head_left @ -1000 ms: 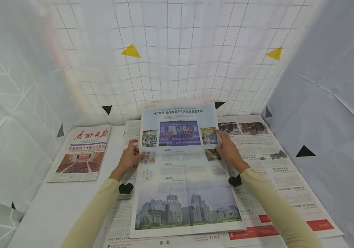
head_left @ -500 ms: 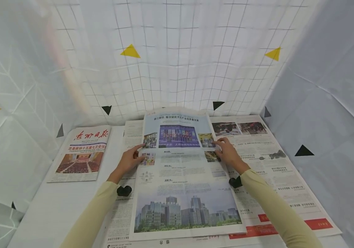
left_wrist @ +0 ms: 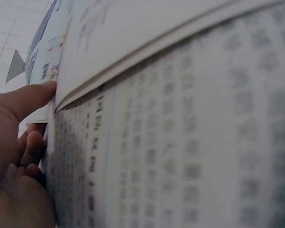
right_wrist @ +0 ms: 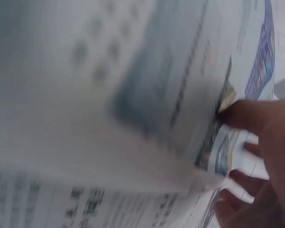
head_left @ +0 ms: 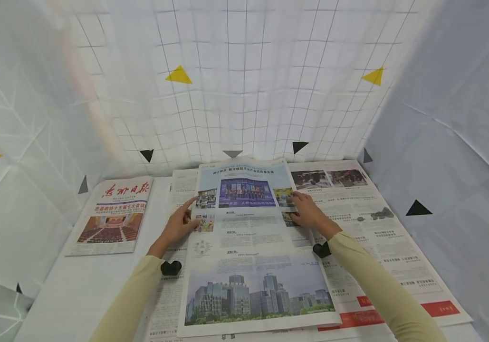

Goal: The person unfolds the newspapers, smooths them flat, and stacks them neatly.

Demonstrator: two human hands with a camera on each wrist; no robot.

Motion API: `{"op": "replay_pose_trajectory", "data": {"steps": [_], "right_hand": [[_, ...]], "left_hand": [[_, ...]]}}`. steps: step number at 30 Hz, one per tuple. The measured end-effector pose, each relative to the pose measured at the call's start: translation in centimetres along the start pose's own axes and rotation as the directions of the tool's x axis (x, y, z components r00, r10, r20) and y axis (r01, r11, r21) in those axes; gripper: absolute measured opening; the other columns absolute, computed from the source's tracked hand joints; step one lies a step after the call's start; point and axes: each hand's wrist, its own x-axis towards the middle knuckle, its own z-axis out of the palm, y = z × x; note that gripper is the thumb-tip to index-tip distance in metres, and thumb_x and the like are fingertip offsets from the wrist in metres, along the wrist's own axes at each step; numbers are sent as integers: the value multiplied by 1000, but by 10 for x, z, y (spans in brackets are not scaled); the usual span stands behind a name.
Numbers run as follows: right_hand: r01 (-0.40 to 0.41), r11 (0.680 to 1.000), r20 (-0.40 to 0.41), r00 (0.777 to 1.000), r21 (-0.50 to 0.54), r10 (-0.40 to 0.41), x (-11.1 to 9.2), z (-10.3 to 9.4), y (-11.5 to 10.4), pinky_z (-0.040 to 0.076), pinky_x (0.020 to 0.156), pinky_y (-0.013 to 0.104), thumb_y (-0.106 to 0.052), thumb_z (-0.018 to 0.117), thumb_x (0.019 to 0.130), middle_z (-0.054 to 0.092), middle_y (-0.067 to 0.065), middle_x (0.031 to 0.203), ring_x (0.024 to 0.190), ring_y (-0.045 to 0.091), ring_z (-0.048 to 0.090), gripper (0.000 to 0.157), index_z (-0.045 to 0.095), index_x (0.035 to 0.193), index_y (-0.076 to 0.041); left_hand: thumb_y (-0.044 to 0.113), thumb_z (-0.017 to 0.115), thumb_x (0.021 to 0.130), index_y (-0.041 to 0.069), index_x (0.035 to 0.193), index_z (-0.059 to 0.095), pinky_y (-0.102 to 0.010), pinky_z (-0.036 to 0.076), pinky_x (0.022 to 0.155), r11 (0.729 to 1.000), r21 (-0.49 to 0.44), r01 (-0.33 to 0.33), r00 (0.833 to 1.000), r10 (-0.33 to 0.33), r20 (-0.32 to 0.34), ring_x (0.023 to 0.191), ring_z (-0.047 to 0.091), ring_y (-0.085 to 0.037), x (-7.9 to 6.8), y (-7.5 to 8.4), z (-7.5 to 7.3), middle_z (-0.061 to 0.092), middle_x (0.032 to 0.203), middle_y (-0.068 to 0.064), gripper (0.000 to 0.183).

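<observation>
the skyline newspaper (head_left: 254,244) lies over spread sheets (head_left: 378,230); the left hand (head_left: 177,225) pinches its edge at ten o'clock, the right hand (head_left: 311,213) at two, thumbs on top.

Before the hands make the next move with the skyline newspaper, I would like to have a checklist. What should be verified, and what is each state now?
1. Left hand at the left edge of the skyline newspaper: ok.
2. Right hand at its right edge: ok.
3. Skyline newspaper over the spread newspaper pages: ok.
4. Skyline newspaper fully flat: not ok; the right wrist view shows it bent.
5. Red-masthead newspaper apart from both hands: ok.
6. Firmness of the grip: cannot tell.
</observation>
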Motion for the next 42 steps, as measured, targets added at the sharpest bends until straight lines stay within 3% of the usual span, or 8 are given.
{"op": "replay_pose_trajectory", "data": {"steps": [5, 9, 12, 17, 24, 29, 36, 42], "right_hand": [[104, 993, 48, 993, 51, -106, 5, 5, -18, 26, 115, 79, -29, 61, 103, 25, 28, 167, 153, 55, 23, 66, 34, 161, -11], [54, 998, 170, 984, 10, -55, 8, 6, -30, 17, 112, 87, -47, 53, 105, 17, 18, 173, 158, 52, 15, 66, 29, 164, -28], [24, 999, 236, 972, -21, -19, 8, 8, -34, 12, 112, 88, -54, 49, 105, 14, 17, 174, 159, 52, 10, 66, 29, 164, -31], [28, 999, 270, 963, -25, -20, 9, 10, -37, 6, 114, 87, -55, 51, 104, 8, 15, 175, 160, 51, 3, 68, 27, 164, -31], [47, 999, 274, 961, 7, -47, 9, 12, -44, 5, 112, 89, -52, 52, 104, 8, 18, 174, 159, 53, 2, 69, 28, 164, -27], [23, 1000, 280, 960, 18, -27, 11, 9, -54, 7, 113, 87, -47, 53, 105, 7, 21, 174, 158, 55, 1, 68, 28, 164, -23], [-1, 1000, 313, 950, -29, 10, 18, 10, -62, 13, 118, 82, -45, 51, 106, 9, 21, 174, 158, 56, 1, 69, 25, 165, -20], [-9, 998, 322, 946, -60, 27, 23, 9, -74, 16, 117, 82, -43, 52, 106, 12, 19, 174, 156, 58, 5, 68, 27, 164, -19]], "left_hand": [[17, 77, 93, 17, 166, 12, -40, 44, 86, 994, -73, 76, 997, -77, -12, 86, 53, -18, -3, -3, -1, 59, 118, -18, 97], [18, 73, 97, 13, 165, 15, -42, 44, 91, 990, -99, 100, 995, -100, -1, 92, 55, -20, -3, -3, 1, 60, 125, -20, 90], [21, 65, 102, 7, 163, 21, -40, 45, 91, 987, -104, 121, 992, -122, -4, 96, 57, -21, -2, -3, 3, 60, 125, -19, 76], [27, 53, 109, 6, 160, 27, -37, 49, 89, 974, -145, 172, 983, -178, -32, 108, 63, -25, -4, -4, 1, 63, 125, -17, 61], [24, 53, 109, 3, 161, 26, -42, 50, 95, 968, -186, 168, 980, -185, -77, 113, 63, -31, -7, -6, -2, 65, 128, -21, 62], [23, 56, 107, 3, 151, 46, -41, 52, 91, 970, -180, 167, 973, -191, -127, 109, 66, -33, -5, 0, -3, 69, 122, -22, 49], [29, 58, 106, 1, 138, 60, -33, 55, 78, 938, -174, 300, 943, -319, -92, 108, 69, -35, -1, 14, -9, 70, 126, -24, 43], [29, 58, 105, -1, 136, 62, -33, 54, 79, 906, -182, 383, 913, -401, -78, 101, 70, -31, 0, 20, -14, 71, 126, -24, 43]]}}
